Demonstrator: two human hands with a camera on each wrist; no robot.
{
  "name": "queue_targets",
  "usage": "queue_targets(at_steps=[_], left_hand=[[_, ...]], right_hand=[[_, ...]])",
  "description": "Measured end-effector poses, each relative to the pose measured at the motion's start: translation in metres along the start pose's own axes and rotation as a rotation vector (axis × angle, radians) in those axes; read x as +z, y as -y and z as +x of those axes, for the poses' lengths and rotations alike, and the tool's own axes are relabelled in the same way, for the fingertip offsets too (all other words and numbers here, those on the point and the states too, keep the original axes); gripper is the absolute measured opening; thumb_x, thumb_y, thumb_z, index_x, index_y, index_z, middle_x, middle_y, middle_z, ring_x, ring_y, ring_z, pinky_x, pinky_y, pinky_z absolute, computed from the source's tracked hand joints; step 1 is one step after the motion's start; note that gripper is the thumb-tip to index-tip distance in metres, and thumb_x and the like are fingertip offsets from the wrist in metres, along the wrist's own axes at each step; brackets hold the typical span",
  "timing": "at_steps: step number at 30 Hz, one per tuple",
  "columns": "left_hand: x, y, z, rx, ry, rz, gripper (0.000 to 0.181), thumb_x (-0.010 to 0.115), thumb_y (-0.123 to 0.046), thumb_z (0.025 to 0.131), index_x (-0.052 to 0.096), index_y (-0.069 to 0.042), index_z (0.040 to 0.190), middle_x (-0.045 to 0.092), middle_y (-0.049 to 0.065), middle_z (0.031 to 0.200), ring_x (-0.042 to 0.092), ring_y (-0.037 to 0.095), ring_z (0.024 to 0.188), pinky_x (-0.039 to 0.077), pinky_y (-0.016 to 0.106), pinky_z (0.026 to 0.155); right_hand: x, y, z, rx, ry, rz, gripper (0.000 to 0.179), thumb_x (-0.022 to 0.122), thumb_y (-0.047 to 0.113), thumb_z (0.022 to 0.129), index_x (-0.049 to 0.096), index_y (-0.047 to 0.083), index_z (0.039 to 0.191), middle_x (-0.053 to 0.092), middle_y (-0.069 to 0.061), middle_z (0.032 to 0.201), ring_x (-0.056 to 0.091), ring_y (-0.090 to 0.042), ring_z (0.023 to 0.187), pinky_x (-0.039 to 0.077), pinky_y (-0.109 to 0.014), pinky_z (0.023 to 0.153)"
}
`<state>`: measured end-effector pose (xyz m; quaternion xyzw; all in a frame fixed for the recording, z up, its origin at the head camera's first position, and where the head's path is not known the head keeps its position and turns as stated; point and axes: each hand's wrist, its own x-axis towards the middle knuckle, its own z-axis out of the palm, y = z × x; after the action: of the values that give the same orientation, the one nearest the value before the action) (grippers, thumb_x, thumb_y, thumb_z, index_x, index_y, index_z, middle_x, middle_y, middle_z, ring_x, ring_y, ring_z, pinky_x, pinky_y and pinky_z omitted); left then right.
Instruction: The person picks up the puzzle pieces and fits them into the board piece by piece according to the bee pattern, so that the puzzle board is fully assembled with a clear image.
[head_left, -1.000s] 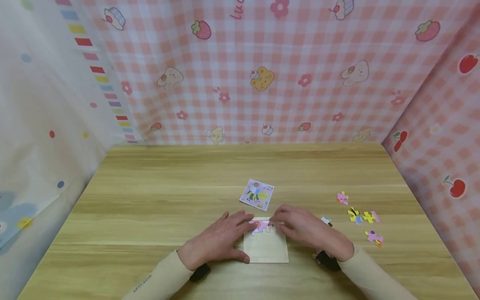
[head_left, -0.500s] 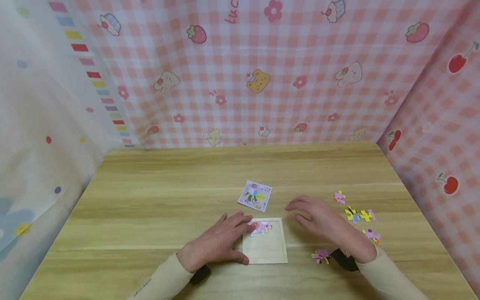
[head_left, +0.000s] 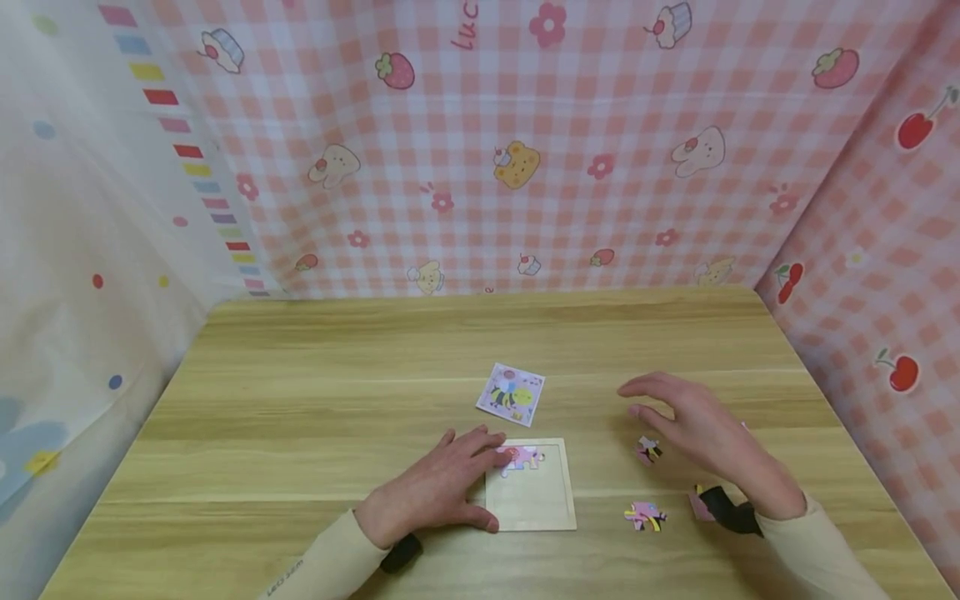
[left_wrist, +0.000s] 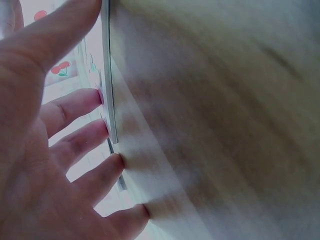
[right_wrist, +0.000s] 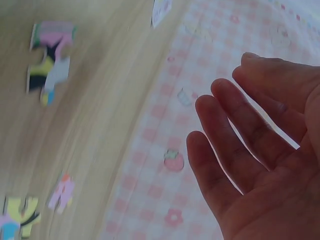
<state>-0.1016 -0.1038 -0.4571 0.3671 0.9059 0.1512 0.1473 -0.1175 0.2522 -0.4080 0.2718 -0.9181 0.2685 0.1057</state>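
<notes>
My left hand [head_left: 438, 483] rests at the left side of a shallow square wooden puzzle tray [head_left: 531, 504], fingertips over its upper left corner and thumb at its lower left. Joined pink puzzle pieces [head_left: 531, 458] lie along the tray's top left, partly covered by those fingertips. In the left wrist view the fingers [left_wrist: 80, 142] are spread along the tray's edge. My right hand [head_left: 701, 429] hovers over the table to the right of the tray, holding nothing, fingers loosely bent. Just below its thumb lies a loose puzzle piece [head_left: 649, 451] with black and yellow on it.
A square picture card [head_left: 512, 395] with a bee lies behind the tray. Other loose pieces include a pink and yellow one [head_left: 645, 516] and one by the black wrist strap [head_left: 702, 506]. A yellow piece [right_wrist: 22, 216] shows in the right wrist view. Checked cloth [head_left: 465, 208] hangs behind.
My right hand has left the tray's top edge and moved right, over the loose pieces, uncovering the tray's upper right. The left hand has stayed at the tray.
</notes>
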Motion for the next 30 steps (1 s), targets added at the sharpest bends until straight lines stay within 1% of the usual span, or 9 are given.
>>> queue_targets(at_steps=[6, 9, 12, 17, 18, 20, 24, 26, 30], left_hand=[[0.000, -0.001, -0.002, 0.004, -0.006, -0.001, 0.086, 0.086, -0.051, 0.081, 0.053, -0.015, 0.152, 0.043, 0.005, 0.160, 0.032, 0.030, 0.152, 0.029, 0.064, 0.119], [0.000, 0.000, -0.004, 0.004, -0.012, 0.004, 0.086, 0.086, -0.051, 0.080, 0.053, -0.016, 0.151, 0.043, 0.005, 0.160, 0.032, 0.030, 0.152, 0.029, 0.064, 0.118], [0.001, 0.000, -0.004, 0.006, -0.013, 0.002, 0.085, 0.086, -0.051, 0.080, 0.054, -0.016, 0.151, 0.043, 0.004, 0.160, 0.032, 0.030, 0.152, 0.029, 0.064, 0.118], [0.000, -0.001, -0.003, 0.005, -0.005, 0.000, 0.085, 0.086, -0.051, 0.081, 0.054, -0.016, 0.151, 0.043, 0.004, 0.159, 0.032, 0.029, 0.152, 0.029, 0.063, 0.119], [0.000, -0.001, -0.002, 0.005, -0.004, 0.001, 0.085, 0.086, -0.051, 0.081, 0.054, -0.016, 0.151, 0.043, 0.004, 0.159, 0.032, 0.029, 0.152, 0.030, 0.064, 0.118], [0.000, 0.000, -0.002, 0.007, -0.006, 0.001, 0.085, 0.086, -0.051, 0.081, 0.053, -0.016, 0.151, 0.043, 0.004, 0.159, 0.033, 0.028, 0.152, 0.030, 0.064, 0.118], [0.000, 0.000, -0.002, 0.011, -0.016, 0.001, 0.086, 0.086, -0.051, 0.080, 0.053, -0.016, 0.151, 0.043, 0.004, 0.159, 0.034, 0.027, 0.151, 0.030, 0.064, 0.118], [0.001, 0.000, -0.002, 0.017, -0.022, 0.004, 0.086, 0.086, -0.051, 0.080, 0.053, -0.016, 0.151, 0.043, 0.004, 0.159, 0.034, 0.027, 0.150, 0.030, 0.065, 0.118], [0.001, 0.000, -0.002, 0.023, -0.028, 0.001, 0.086, 0.086, -0.051, 0.080, 0.054, -0.015, 0.151, 0.044, 0.005, 0.158, 0.035, 0.027, 0.149, 0.030, 0.065, 0.117]], right_hand=[[-0.006, -0.017, -0.003, -0.014, -0.042, -0.006, 0.031, 0.081, -0.003, 0.085, 0.075, 0.006, 0.114, 0.075, -0.009, 0.113, 0.071, -0.031, 0.105, 0.057, -0.050, 0.085], [-0.008, -0.024, -0.006, 0.008, -0.032, -0.004, 0.034, 0.081, -0.003, 0.085, 0.074, 0.005, 0.118, 0.075, -0.011, 0.116, 0.071, -0.032, 0.107, 0.057, -0.050, 0.084], [-0.013, -0.032, -0.008, 0.074, 0.015, 0.007, 0.037, 0.078, -0.002, 0.088, 0.072, 0.004, 0.124, 0.073, -0.015, 0.122, 0.069, -0.031, 0.107, 0.056, -0.049, 0.083], [-0.022, -0.049, -0.012, 0.142, 0.082, 0.008, 0.036, 0.076, 0.005, 0.093, 0.070, 0.004, 0.129, 0.070, -0.020, 0.126, 0.067, -0.039, 0.112, 0.055, -0.057, 0.087], [-0.023, -0.052, -0.012, 0.150, 0.093, 0.011, 0.036, 0.075, 0.007, 0.094, 0.070, 0.004, 0.129, 0.070, -0.020, 0.127, 0.065, -0.042, 0.116, 0.053, -0.061, 0.090], [-0.026, -0.059, -0.012, 0.172, 0.122, 0.022, 0.035, 0.074, 0.011, 0.096, 0.069, 0.004, 0.131, 0.069, -0.020, 0.128, 0.063, -0.045, 0.120, 0.052, -0.063, 0.093], [-0.029, -0.072, -0.012, 0.218, 0.177, 0.070, 0.035, 0.071, 0.015, 0.099, 0.068, 0.004, 0.132, 0.067, -0.021, 0.132, 0.059, -0.046, 0.124, 0.050, -0.066, 0.096], [-0.029, -0.079, -0.012, 0.231, 0.200, 0.087, 0.034, 0.070, 0.014, 0.100, 0.068, 0.003, 0.132, 0.067, -0.021, 0.132, 0.058, -0.046, 0.125, 0.050, -0.066, 0.097], [-0.029, -0.090, -0.012, 0.263, 0.255, 0.156, 0.037, 0.070, 0.011, 0.099, 0.066, 0.000, 0.133, 0.065, -0.023, 0.133, 0.056, -0.048, 0.126, 0.049, -0.066, 0.098]])
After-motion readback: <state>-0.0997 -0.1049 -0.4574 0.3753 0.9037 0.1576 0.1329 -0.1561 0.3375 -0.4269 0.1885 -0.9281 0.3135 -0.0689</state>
